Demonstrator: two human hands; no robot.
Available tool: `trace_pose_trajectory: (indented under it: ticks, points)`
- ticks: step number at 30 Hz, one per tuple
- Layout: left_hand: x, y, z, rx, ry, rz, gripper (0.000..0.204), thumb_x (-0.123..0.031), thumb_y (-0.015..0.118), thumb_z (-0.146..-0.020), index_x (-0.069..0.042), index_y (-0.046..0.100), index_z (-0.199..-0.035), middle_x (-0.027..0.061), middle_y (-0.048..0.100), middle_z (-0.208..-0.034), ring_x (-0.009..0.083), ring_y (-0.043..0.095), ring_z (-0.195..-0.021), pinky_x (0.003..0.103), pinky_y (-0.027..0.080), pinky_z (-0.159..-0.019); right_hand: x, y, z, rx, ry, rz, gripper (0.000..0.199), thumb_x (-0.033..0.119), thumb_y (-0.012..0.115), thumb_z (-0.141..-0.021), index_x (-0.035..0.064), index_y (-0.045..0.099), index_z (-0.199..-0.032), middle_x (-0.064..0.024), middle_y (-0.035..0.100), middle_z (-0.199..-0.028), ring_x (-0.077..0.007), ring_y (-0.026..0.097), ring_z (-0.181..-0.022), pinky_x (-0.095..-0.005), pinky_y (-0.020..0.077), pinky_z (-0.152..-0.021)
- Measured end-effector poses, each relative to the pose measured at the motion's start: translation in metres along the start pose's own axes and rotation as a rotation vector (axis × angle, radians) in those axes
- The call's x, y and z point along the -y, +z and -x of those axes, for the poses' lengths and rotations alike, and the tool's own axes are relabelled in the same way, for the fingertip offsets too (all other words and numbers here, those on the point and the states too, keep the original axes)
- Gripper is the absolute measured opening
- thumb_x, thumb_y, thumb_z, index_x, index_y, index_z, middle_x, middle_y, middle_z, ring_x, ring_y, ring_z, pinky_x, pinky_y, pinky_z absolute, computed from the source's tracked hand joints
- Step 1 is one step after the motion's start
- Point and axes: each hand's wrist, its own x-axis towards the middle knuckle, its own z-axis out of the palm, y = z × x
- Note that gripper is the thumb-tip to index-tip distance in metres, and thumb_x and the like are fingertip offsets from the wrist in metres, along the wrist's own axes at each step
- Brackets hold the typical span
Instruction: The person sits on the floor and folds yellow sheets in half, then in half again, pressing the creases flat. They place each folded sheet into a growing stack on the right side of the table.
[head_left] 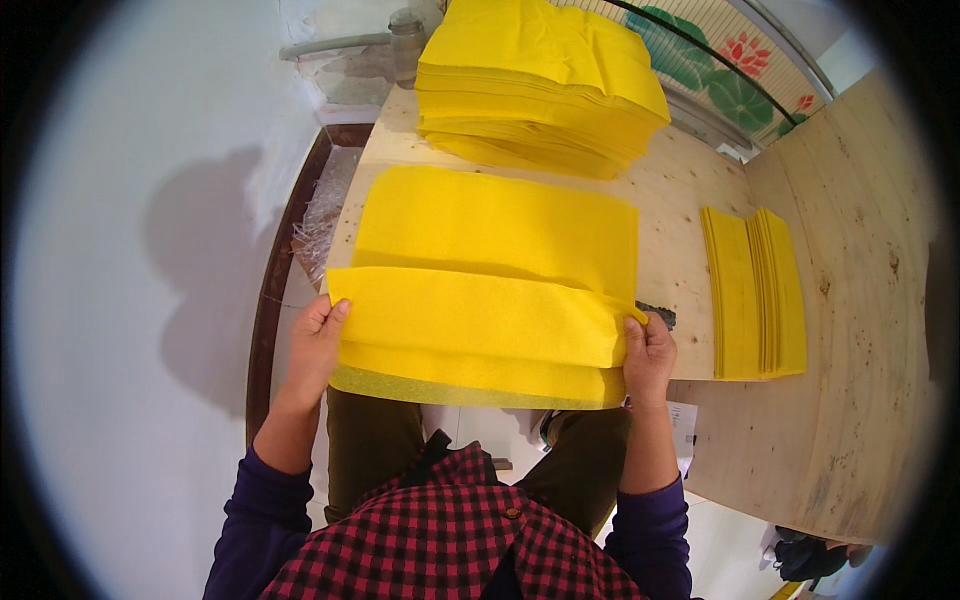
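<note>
L hand (322, 335) & R hand (650, 352) grip yellow sheet (480, 315); edge folded.

A translucent jar (406, 50) stands at the far-left corner of the plywood surface (688, 190), a lotus-painted slatted screen (735, 62) rightward, a white wall (110, 260) leftward.
</note>
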Motion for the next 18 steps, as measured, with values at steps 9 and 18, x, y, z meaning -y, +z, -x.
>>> trace_pose_trajectory:
  ticks: [9,18]
  points:
    - [0.003,-0.005,-0.005,0.003,-0.083,-0.023,0.019,-0.016,0.058,-0.097,0.003,0.064,-0.096,-0.0019,0.062,-0.084,0.0049,0.053,-0.076,0.022,0.045,-0.070,-0.010,0.005,0.003,0.003,0.071,-0.071,0.011,0.006,0.060,-0.094,-0.0019,0.057,-0.101,-0.0004,0.064,-0.084,-0.0050,0.054,-0.077,-0.0206,0.0427,-0.067]
    - [-0.015,-0.004,0.005,-0.006,0.004,-0.219,0.017,-0.013,0.060,-0.094,0.003,0.064,-0.089,-0.0014,0.062,-0.079,0.0053,0.052,-0.071,0.023,0.044,-0.067,-0.004,0.007,0.005,-0.116,0.116,0.061,0.022,0.002,0.067,-0.087,0.0009,0.057,-0.107,0.0037,0.054,-0.065,-0.0040,0.042,-0.059,-0.0204,0.0349,-0.053]
